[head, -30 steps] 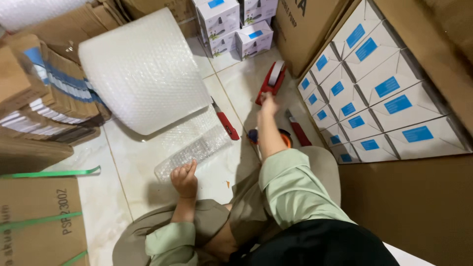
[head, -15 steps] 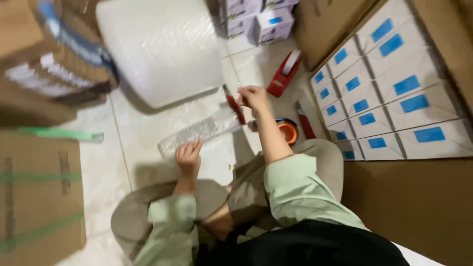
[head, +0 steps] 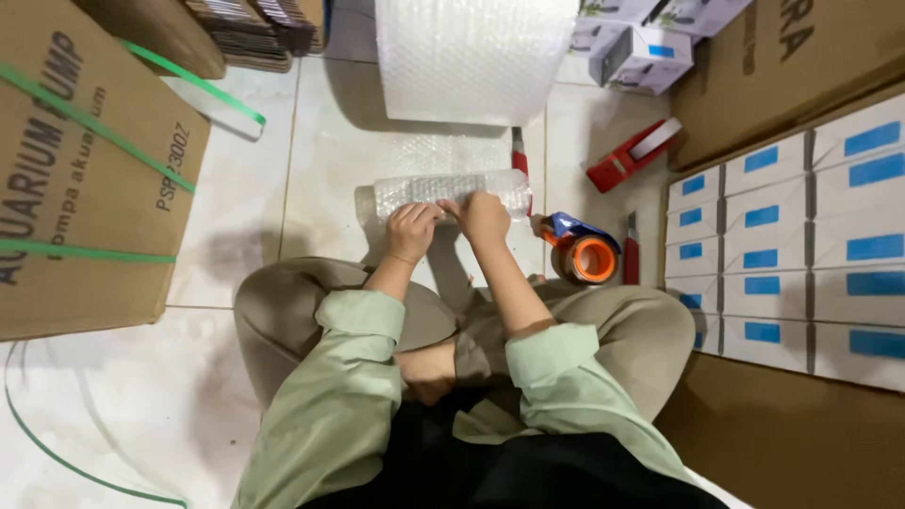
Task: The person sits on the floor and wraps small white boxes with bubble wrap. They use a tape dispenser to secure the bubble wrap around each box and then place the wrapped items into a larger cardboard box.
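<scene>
Together, the left hand (head: 411,231) and right hand (head: 484,215) gripped a bubble-wrapped bundle (head: 451,192) on the tiled floor (head: 330,151). An orange tape roll (head: 589,256) lay just beside it.

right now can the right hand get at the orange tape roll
Probably yes. The right hand rests on the bubble-wrapped bundle, and the tape roll lies on the floor just to its right beside the knee, with nothing between them.

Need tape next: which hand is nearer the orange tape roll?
Right. The right hand rests on the bubble-wrapped bundle, just left of the orange tape roll; the left hand sits farther left.
</scene>
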